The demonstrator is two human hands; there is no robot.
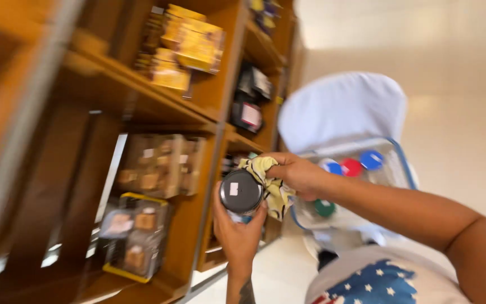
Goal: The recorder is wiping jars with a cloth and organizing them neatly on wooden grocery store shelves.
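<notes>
Two hands busy, we see. Left hand [237, 233] wraps from below around jar with dark lid [241, 191], lid facing us, jar's long axis toward camera. Right hand [296, 171] pinches yellow cloth [271, 183], touching lid's right edge, so right hand is nearer to lid. Wooden shelf [198, 112] at left; cart with coloured-cap bottles [351, 166] far right.

Left hand [237, 231] grips a black-lidded jar [241, 192]; right hand [295, 171] clutches a yellow cloth [271, 183].
</notes>
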